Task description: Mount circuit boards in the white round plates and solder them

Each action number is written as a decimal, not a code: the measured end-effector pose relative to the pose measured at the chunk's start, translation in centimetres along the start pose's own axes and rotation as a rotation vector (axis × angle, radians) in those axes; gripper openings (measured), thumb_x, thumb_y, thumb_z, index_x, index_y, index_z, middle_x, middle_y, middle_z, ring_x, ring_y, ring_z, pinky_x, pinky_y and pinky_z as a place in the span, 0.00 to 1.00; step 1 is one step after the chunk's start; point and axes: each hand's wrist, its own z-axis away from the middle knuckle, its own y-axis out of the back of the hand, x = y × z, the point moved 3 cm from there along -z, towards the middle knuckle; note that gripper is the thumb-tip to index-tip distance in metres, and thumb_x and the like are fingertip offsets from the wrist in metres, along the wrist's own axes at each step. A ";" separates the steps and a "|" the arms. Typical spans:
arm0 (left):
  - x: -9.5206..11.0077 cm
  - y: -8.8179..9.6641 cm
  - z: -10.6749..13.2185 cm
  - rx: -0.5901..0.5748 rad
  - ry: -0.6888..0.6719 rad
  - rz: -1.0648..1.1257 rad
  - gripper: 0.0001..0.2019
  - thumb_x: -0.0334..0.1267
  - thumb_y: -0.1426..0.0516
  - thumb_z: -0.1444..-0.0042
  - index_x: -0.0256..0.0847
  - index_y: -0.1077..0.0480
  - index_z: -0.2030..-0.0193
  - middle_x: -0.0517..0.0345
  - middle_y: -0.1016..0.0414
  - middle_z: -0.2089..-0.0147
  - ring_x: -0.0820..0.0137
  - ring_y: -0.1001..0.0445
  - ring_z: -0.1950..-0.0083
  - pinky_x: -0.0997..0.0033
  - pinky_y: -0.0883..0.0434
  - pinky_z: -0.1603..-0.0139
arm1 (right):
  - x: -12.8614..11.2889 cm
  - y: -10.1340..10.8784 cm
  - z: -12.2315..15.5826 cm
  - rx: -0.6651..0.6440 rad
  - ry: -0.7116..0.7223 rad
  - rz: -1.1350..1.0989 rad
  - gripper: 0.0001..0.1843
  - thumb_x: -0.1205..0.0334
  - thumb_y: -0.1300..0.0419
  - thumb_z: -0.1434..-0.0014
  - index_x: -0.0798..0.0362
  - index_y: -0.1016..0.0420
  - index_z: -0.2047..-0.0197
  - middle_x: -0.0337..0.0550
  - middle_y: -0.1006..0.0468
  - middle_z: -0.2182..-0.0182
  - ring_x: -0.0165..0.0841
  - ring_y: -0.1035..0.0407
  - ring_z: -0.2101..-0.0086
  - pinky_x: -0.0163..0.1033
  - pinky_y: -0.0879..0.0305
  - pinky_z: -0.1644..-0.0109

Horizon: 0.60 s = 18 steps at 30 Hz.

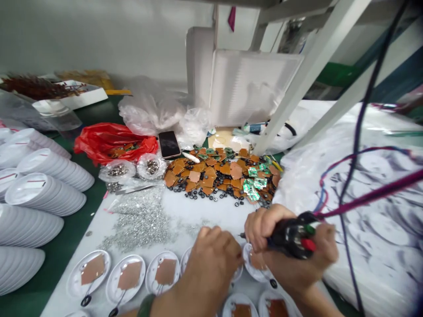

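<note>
My right hand [274, 237] is wrapped round a black electric screwdriver [292, 237] with red and green parts on its body. Its narrow tip points left, toward my left hand [214, 255]. The left fingers are curled together, and whatever they pinch is hidden. Beneath both hands runs a row of round white plastic covers [112, 288], each with a brown circuit board [129, 275] inside and black leads hanging out. Some covers are partly hidden by my hands. Beyond the left hand lies a spread of small silver screws [142, 224].
Loose boards and small black parts form a pile [214, 171] at the back. A red bag [115, 141], a phone [169, 144] and stacked white cups [46, 193] stand left. A dark cable [358, 127] hangs right, before a plastic-wrapped bundle [380, 211] and a white frame post [310, 75].
</note>
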 end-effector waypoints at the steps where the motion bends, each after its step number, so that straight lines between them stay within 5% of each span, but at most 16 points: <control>1: -0.6 0.5 -0.2 -0.012 0.107 0.048 0.05 0.32 0.35 0.38 0.42 0.28 0.63 0.62 0.23 0.64 0.65 0.29 0.61 0.61 0.41 0.60 | -0.6 -0.1 0.1 -0.026 0.007 0.001 0.36 0.28 0.48 0.39 0.51 0.20 0.75 0.40 0.32 0.86 0.34 0.37 0.82 0.39 0.38 0.78; 4: -1.9 1.4 -1.0 -0.064 0.249 0.128 0.09 0.32 0.34 0.39 0.43 0.26 0.54 0.60 0.23 0.58 0.62 0.29 0.55 0.60 0.41 0.56 | -1.7 -0.4 0.3 -0.039 0.022 -0.042 0.37 0.28 0.50 0.38 0.51 0.19 0.74 0.40 0.33 0.86 0.33 0.38 0.83 0.38 0.38 0.78; 10: -2.1 0.9 -1.8 -0.094 0.148 0.280 0.05 0.34 0.35 0.37 0.44 0.24 0.65 0.65 0.24 0.66 0.67 0.29 0.58 0.62 0.42 0.54 | -1.8 -0.4 1.0 0.003 -0.014 -0.086 0.38 0.26 0.51 0.39 0.50 0.20 0.74 0.39 0.33 0.86 0.34 0.36 0.83 0.40 0.38 0.78; 18: -0.4 0.8 -0.9 -0.048 -0.027 0.197 0.08 0.30 0.41 0.34 0.41 0.32 0.66 0.61 0.28 0.64 0.68 0.32 0.60 0.64 0.41 0.55 | -2.8 -0.5 0.9 0.045 -0.073 -0.122 0.35 0.29 0.46 0.40 0.51 0.21 0.77 0.38 0.34 0.88 0.30 0.40 0.85 0.37 0.39 0.80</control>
